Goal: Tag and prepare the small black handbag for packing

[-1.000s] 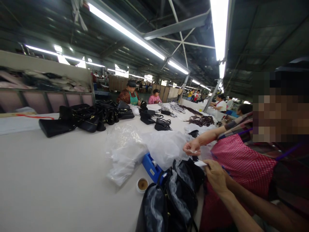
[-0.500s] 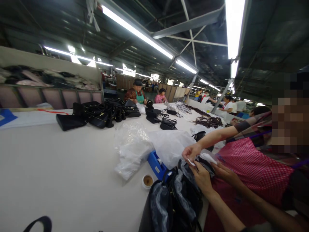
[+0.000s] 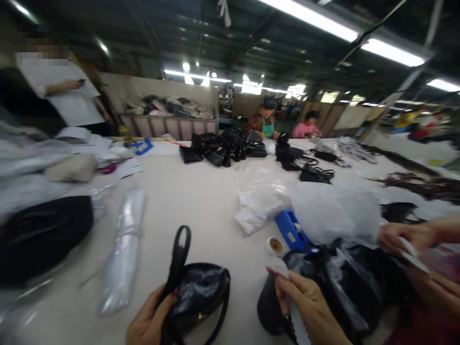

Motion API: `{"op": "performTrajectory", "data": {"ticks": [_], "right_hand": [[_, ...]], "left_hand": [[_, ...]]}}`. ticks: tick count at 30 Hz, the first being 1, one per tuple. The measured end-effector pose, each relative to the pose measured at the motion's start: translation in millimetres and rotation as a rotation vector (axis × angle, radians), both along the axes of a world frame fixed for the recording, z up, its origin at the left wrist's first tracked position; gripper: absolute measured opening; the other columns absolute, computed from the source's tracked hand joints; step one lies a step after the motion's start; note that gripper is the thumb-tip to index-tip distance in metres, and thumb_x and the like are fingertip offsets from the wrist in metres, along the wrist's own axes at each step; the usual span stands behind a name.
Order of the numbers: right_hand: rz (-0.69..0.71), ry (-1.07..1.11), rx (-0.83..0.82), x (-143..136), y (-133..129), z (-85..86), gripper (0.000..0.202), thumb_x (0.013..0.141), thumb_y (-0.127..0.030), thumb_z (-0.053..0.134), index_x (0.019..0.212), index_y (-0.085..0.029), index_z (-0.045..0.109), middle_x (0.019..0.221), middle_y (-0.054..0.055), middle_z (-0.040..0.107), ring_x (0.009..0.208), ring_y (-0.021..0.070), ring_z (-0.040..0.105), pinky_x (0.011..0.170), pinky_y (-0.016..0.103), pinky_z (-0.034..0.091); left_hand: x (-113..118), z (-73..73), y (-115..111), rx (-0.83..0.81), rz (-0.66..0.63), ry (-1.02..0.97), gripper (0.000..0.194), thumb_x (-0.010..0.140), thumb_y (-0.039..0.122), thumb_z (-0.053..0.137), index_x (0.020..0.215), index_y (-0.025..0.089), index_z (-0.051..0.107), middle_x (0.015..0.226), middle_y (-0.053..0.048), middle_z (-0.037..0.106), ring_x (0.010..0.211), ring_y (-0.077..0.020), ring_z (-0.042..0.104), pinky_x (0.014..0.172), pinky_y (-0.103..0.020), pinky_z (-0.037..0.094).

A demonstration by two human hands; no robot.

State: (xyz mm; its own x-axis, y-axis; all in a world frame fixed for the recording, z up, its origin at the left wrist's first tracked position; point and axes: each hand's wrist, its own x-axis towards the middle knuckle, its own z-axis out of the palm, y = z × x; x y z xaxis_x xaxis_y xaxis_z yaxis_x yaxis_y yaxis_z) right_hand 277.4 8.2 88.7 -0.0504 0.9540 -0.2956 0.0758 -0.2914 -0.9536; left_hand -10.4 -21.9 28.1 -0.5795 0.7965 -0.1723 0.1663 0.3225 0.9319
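My left hand is closed on the black strap of a small black bag, which has clear plastic inside its open top. In my right hand, pinched between thumb and fingers, is a white paper piece with a rounded end and a jagged edge. Just beyond that hand stand a small round tub with brown contents and a blue tape dispenser. Black bags with plastic stuffing lie beside it.
A co-worker's hands hold white paper at the right. Clear plastic and a dark bag lie left. Across the white table sit piled black bags. A person in white stands at the far left.
The view has swung left. My left hand with the small black bag is now in view, and my right hand holds the white paper over the table, away from the co-worker's hands.
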Motion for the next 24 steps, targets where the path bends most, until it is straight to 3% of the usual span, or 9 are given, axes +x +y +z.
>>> {"op": "performTrajectory", "data": {"ticks": [2, 6, 10, 14, 19, 21, 24], "right_hand": [[0.132, -0.004, -0.071, -29.9, 1.4, -10.3, 0.048, 0.074, -0.063, 0.051, 0.062, -0.017, 0.054, 0.047, -0.005, 0.038, 0.045, 0.0061, 0.031, 0.045, 0.022, 0.021], [0.21, 0.157, -0.219, -77.7, 2.6, -27.3, 0.052, 0.071, -0.068, 0.048, 0.078, -0.018, 0.059, 0.054, -0.006, 0.032, 0.047, 0.0063, 0.025, 0.046, 0.023, 0.016], [0.301, 0.171, -0.138, -109.4, 3.5, -33.2, 0.042, 0.068, -0.056, 0.061, 0.084, -0.017, 0.058, 0.055, -0.007, 0.031, 0.049, 0.0056, 0.025, 0.046, 0.022, 0.016], [0.326, 0.083, -0.137, -135.4, 17.2, -42.3, 0.037, 0.07, -0.052, 0.057, 0.079, -0.016, 0.056, 0.052, -0.007, 0.038, 0.045, 0.0052, 0.03, 0.043, 0.02, 0.019], [0.291, 0.129, -0.136, -162.6, 32.0, -48.4, 0.034, 0.064, -0.049, 0.06, 0.066, -0.016, 0.054, 0.047, -0.006, 0.041, 0.042, 0.0064, 0.034, 0.041, 0.02, 0.024], [0.228, 0.225, -0.121, -167.0, 33.3, -49.1, 0.035, 0.061, -0.049, 0.064, 0.061, -0.016, 0.053, 0.047, -0.006, 0.042, 0.043, 0.006, 0.034, 0.043, 0.02, 0.025], [0.2, 0.311, -0.146, -165.6, 34.3, -52.8, 0.038, 0.06, -0.049, 0.069, 0.056, -0.015, 0.052, 0.045, -0.005, 0.043, 0.044, 0.0054, 0.033, 0.044, 0.02, 0.025]], "left_hand": [[-3.2, 1.6, 3.7, 0.015, -0.134, -0.208, 0.047, 0.061, 0.054, 0.068, 0.092, 0.019, 0.066, 0.076, -0.001, 0.067, 0.077, -0.0193, 0.059, 0.069, -0.022, 0.047], [-7.2, 4.5, 11.8, 0.138, -0.091, -0.486, 0.039, 0.063, 0.045, 0.071, 0.087, 0.015, 0.065, 0.068, -0.001, 0.063, 0.064, -0.0121, 0.054, 0.059, -0.017, 0.042], [-8.6, 6.5, 12.6, 0.2, -0.04, -0.629, 0.037, 0.063, 0.039, 0.074, 0.088, 0.014, 0.065, 0.068, -0.003, 0.064, 0.065, -0.0107, 0.053, 0.061, -0.016, 0.042], [-6.6, 8.7, 7.0, 0.17, -0.137, -0.597, 0.034, 0.065, 0.039, 0.069, 0.088, 0.014, 0.065, 0.066, -0.001, 0.062, 0.063, -0.0115, 0.052, 0.06, -0.019, 0.041], [-1.6, 10.5, 1.1, 0.125, -0.468, -0.339, 0.029, 0.071, 0.036, 0.057, 0.089, 0.015, 0.065, 0.078, -0.004, 0.064, 0.076, -0.0187, 0.055, 0.072, -0.028, 0.042], [-0.8, 10.7, 1.3, 0.114, -0.51, -0.295, 0.025, 0.072, 0.034, 0.055, 0.085, 0.015, 0.064, 0.085, -0.005, 0.065, 0.081, -0.02, 0.055, 0.075, -0.029, 0.041], [0.3, 11.3, 3.9, 0.133, -0.494, -0.461, 0.023, 0.072, 0.03, 0.056, 0.088, 0.014, 0.057, 0.083, -0.005, 0.065, 0.077, -0.0176, 0.055, 0.07, -0.027, 0.041]]}}
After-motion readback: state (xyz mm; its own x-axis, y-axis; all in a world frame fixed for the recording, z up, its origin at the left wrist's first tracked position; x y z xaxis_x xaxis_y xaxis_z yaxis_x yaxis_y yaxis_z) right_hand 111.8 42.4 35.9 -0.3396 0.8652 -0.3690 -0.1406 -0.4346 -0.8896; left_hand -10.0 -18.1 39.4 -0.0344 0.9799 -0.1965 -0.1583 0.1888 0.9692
